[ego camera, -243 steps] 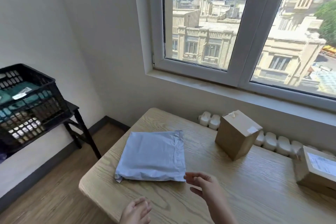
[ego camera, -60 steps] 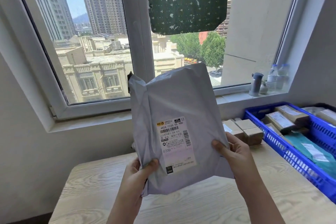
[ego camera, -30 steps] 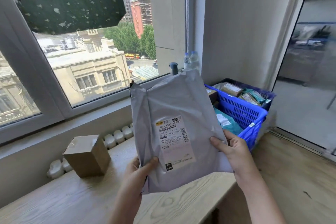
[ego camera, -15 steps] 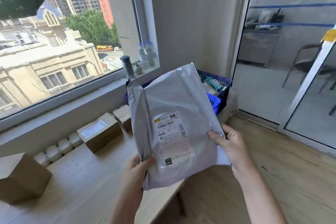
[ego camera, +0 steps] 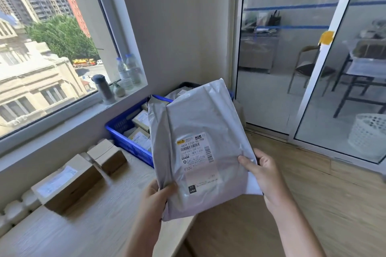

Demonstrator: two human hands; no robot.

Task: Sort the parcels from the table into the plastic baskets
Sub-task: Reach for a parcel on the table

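A grey poly mailer is held upright above the bench's right end, the left hand pinching its bottom edge, the right hand its side. The person has turned right; the part-filled blue basket now lies just behind, the likely destination.

A single wide-angle view from the person's head looks forward and down into the room corner between the window and the glass door. It sits close: the grey parcel fills the centre, the left hand and right hand enter from below. The bench lies lower left, the floor lower right.
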